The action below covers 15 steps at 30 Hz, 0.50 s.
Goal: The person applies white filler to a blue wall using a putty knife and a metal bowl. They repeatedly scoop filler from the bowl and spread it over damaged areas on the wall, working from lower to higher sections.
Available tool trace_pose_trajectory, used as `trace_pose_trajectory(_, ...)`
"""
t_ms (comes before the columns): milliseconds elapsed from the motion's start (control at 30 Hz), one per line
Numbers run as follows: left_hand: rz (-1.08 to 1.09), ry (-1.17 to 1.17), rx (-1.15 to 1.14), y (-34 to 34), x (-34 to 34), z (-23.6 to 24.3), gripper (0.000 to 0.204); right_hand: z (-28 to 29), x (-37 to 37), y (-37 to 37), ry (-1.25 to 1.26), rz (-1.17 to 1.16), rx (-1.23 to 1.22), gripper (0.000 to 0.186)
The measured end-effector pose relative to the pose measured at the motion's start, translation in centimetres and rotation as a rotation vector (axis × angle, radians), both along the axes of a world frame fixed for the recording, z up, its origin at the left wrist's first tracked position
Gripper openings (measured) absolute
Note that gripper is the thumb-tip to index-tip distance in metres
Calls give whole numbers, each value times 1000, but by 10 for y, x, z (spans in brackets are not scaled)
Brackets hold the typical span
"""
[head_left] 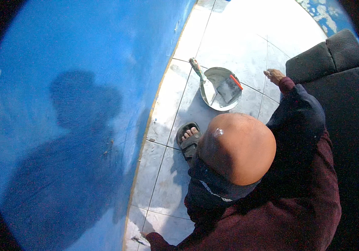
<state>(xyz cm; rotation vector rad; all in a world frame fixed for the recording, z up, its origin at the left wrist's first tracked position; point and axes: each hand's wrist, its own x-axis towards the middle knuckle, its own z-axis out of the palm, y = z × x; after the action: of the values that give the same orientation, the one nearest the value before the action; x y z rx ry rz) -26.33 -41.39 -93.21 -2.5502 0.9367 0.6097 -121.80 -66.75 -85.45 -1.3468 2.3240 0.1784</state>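
Note:
My right hand (275,75) hangs over the tiles beside a dark sofa, its fingers loosely bent and a little apart. Nothing shows in it. To its left, a round metal pan (218,107) stands on the floor with whitish paste smeared inside. A putty knife (208,89) with a worn, paint-stained handle leans across the pan's left rim, blade inside. A flat scraper with a red edge (236,82) rests in the pan's right side. At the lower edge, my left hand (142,236) is low by the wall's foot, mostly hidden by the dark red sleeve; its fingers are unclear.
A blue wall (83,54) rises along the left, with my shadow on it. White tiles (164,180) cover the floor. My bent knee (238,146) and sandaled foot (188,140) are between wall and sofa (330,58). Strong sunlight washes out the far floor.

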Motion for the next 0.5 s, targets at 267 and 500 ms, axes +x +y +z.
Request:
trace_pose_trajectory(267, -60, 60, 0, -18, -6, 13, 74, 4, 87, -39, -32, 159, -36, 42)
trace_pose_trajectory(500, -93, 80, 0, -19, -8, 28, 71, 7, 97, -48, -39, 208, 14, 48)
